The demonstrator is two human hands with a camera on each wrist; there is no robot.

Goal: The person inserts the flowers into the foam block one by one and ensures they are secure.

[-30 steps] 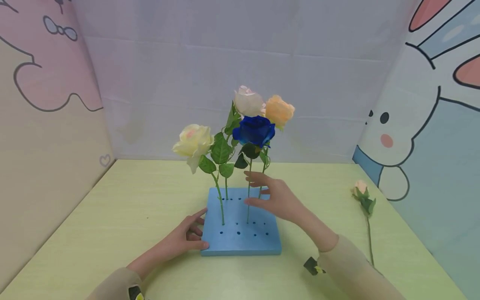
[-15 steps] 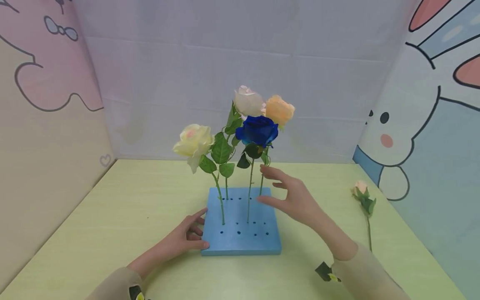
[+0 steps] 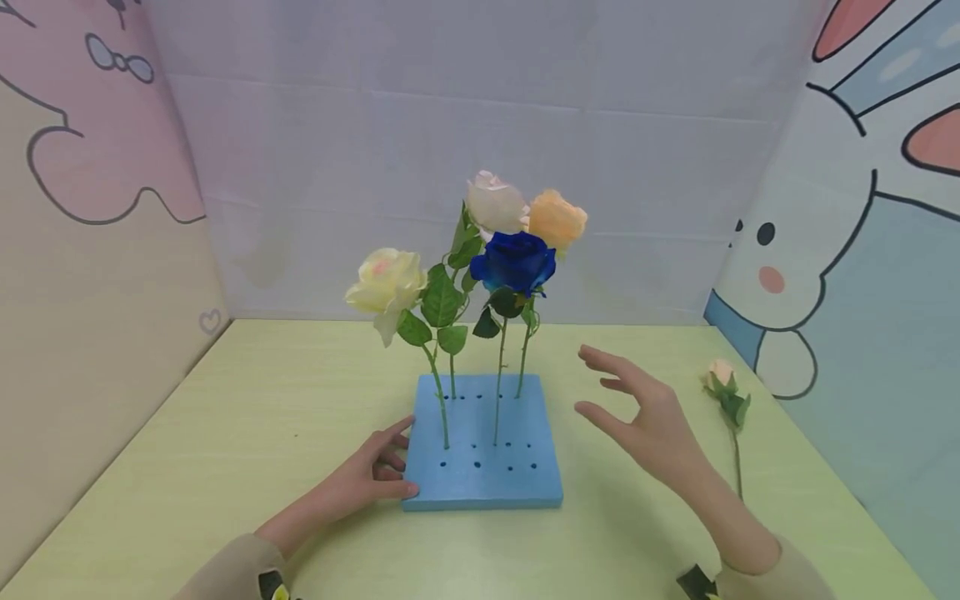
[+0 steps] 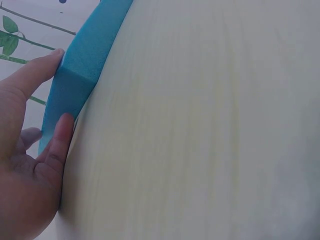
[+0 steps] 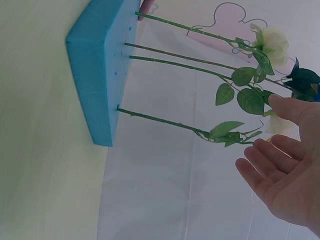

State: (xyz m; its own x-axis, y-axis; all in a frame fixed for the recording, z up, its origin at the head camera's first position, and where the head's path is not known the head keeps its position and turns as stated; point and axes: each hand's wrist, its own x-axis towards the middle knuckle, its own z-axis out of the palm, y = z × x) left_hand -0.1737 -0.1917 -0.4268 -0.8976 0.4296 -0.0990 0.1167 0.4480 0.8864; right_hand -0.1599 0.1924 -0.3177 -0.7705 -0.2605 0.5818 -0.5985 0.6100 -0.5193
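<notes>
A blue block (image 3: 483, 487) with several small holes lies on the table. My left hand (image 3: 367, 473) rests against its left side, thumb at the near corner and fingers along the edge; the left wrist view shows the block's side (image 4: 82, 65). Stems stand in the block, bearing a blue rose (image 3: 514, 263), a pale yellow rose (image 3: 386, 287), a whitish-pink rose (image 3: 495, 202) and a peach rose (image 3: 557, 219). Right of the block, my right hand (image 3: 652, 425) hangs in the air, thumb and fingers spread, holding nothing. In the right wrist view its palm (image 5: 295, 185) faces the leaves.
Another rose, pale peach (image 3: 722, 377), lies on the table (image 3: 300, 392) at the right, its lower stem hidden behind the right arm. A plain pale cloth (image 3: 337, 167) hangs behind, and walls with cartoon drawings flank the table.
My right hand has come off the blue rose's stem and moved to the right, away from the flowers. The blue rose leaned slightly right. My left hand has stayed at the block.
</notes>
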